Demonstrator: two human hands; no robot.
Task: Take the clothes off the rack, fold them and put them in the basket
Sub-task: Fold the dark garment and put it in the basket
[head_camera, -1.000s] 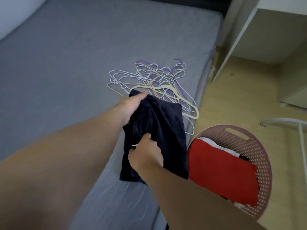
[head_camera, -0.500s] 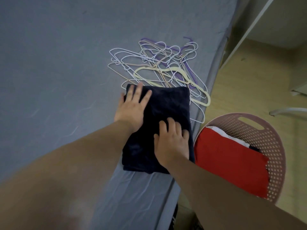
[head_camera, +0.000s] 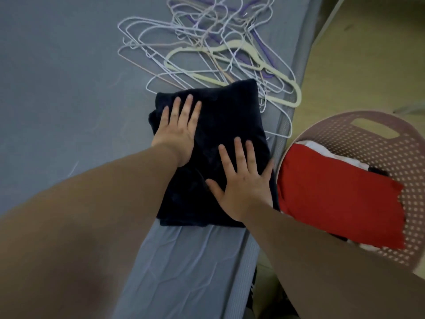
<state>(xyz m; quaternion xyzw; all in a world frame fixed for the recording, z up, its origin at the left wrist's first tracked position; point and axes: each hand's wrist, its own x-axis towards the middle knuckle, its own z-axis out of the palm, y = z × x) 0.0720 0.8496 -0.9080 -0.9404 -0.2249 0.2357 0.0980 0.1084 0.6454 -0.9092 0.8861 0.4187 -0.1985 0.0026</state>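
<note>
Status at inspection. My left hand [head_camera: 178,132] lies flat on the far left part of the dark folded garment [head_camera: 225,111], fingers straight and a little spread. My right hand [head_camera: 243,183] lies flat on its near right part, fingers and thumb splayed. Neither hand is closed round anything — both palms press down on the cloth, no pinch, no curl.

Location of the item: the garment sits on the grey bed [head_camera: 57,88], close to the bed's right edge. It is a compact dark rectangle, and its far edge touches the pile of hangers [head_camera: 207,47]. The basket [head_camera: 391,139] stands on the floor [head_camera: 358,54] just beside that edge of the bed, to my right.

Done, as far as visible: the hangers are bare and heaped, which suggests a good number of clothes are off already. A folded red garment [head_camera: 333,199] lies on top in the basket, with a white cloth [head_camera: 322,149] showing under its far edge and something dark beside it. The dark garment looks folded; I judge this to be the flattening press that closes the fold.

Outstanding: this piece is not yet in the basket — it needs lifting across onto the red one. The rack is out of view, so I cannot tell whether more clothes hang there. No unfolded clothes show on the bed
</note>
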